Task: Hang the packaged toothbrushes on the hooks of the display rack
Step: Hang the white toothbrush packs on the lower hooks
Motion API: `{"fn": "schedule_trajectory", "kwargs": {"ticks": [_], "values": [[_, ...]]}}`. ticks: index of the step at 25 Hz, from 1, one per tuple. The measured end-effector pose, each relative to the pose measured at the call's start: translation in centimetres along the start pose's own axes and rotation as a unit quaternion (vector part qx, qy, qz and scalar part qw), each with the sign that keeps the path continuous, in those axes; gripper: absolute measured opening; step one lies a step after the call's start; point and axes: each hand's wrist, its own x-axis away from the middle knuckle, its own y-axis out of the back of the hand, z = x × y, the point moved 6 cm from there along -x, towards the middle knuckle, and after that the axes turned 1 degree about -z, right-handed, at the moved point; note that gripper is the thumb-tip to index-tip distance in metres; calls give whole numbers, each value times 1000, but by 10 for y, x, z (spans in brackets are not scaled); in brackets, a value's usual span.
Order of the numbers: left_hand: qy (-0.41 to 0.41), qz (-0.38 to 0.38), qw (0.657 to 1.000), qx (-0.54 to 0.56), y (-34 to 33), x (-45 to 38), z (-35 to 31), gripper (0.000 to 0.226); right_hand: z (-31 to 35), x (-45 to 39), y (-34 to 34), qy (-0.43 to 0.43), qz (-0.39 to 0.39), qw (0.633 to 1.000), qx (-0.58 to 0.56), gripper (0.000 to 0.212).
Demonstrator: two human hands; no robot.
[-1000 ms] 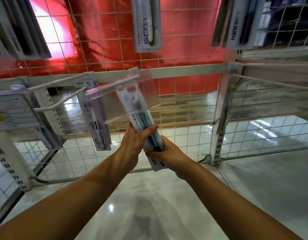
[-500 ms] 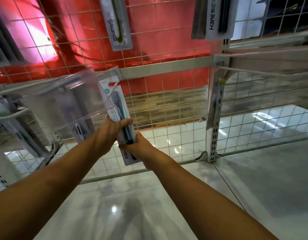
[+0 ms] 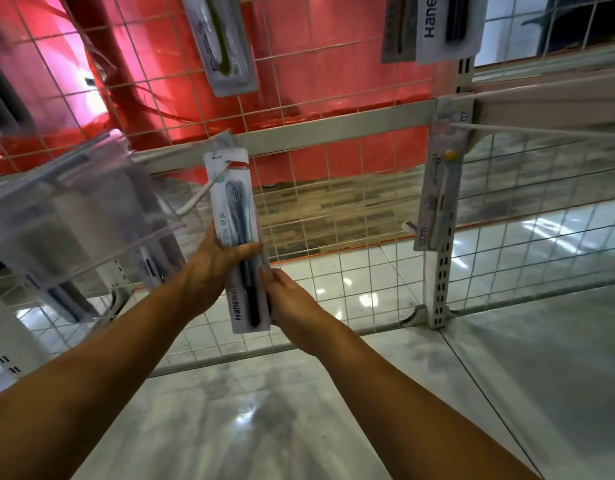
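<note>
Both hands clutch the toothbrush pack (image 3: 237, 237), left hand (image 3: 216, 268) gripping mid-card, right hand (image 3: 292, 306) pinching lower down, its hang slot right at the hook (image 3: 202, 194) tip, so keep it square and slide back gently.

Red backing, white wire, pale packaging

A glossy red panel (image 3: 333, 64) is seen behind a white square-grid wire rack (image 3: 368, 278). A white card toothbrush pack (image 3: 235, 237) is marked with teal accents, dark lettering and a dark-handled brush. A grey pack (image 3: 226, 43) with an olive brush is hung above. The floor (image 3: 507, 393) is tiled in pale glossy grey.
</note>
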Motion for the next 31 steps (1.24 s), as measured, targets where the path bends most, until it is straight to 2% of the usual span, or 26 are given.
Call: {"fn": "schedule_trajectory", "kwargs": {"ticks": [4, 9, 12, 17, 21, 23, 26, 28, 31], "values": [[26, -6, 998, 58, -21, -9, 4, 56, -11, -8, 22, -32, -99, 995, -11, 41], [108, -21, 991, 74, -25, -8, 22, 43, -19, -2, 32, -65, -135, 988, -37, 40], [148, -52, 984, 83, -19, -6, 33, 51, -35, 8, 38, -101, -175, 978, -50, 41], [185, -39, 980, 62, 0, 15, 52, 74, -43, 35, 37, -120, -187, 974, -37, 40], [233, -21, 972, 24, 27, 59, 55, 77, -51, 55, 22, -135, -189, 972, -15, 31], [240, 22, 970, -26, 52, 89, 50, 70, -56, 59, 1, -148, -182, 972, 5, 24], [230, 55, 963, -126, 105, 129, 35, 42, -59, 54, -45, -151, -152, 975, 63, 15], [204, 27, 964, -169, 142, 144, 25, 27, -57, 47, -76, -140, -132, 976, 103, 11], [175, -61, 953, -240, 206, 166, 20, 17, -59, 35, -131, -133, -100, 971, 172, 9]]}}
